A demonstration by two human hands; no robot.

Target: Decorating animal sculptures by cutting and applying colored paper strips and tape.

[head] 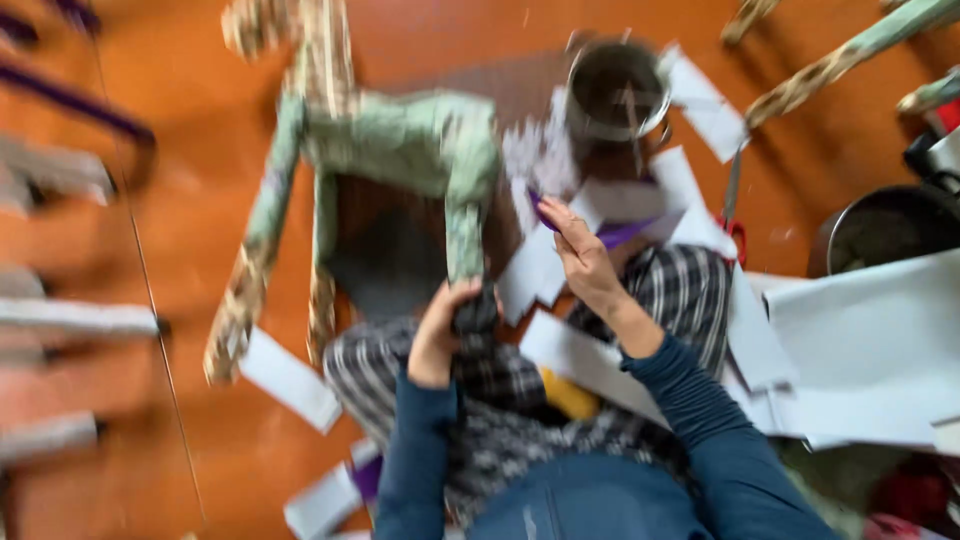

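Note:
A four-legged animal figure covered in pale green paper stands on the orange floor in front of me. My left hand grips the foot of its nearest leg, down by my checked trousers. My right hand reaches forward over white paper pieces and touches a purple strip. The picture is blurred by motion.
A round metal pot stands beyond the papers. Red-handled scissors lie to its right. A second dark pot and large white sheets are on the right. More paper-wrapped limbs lie at top right. White slats at left.

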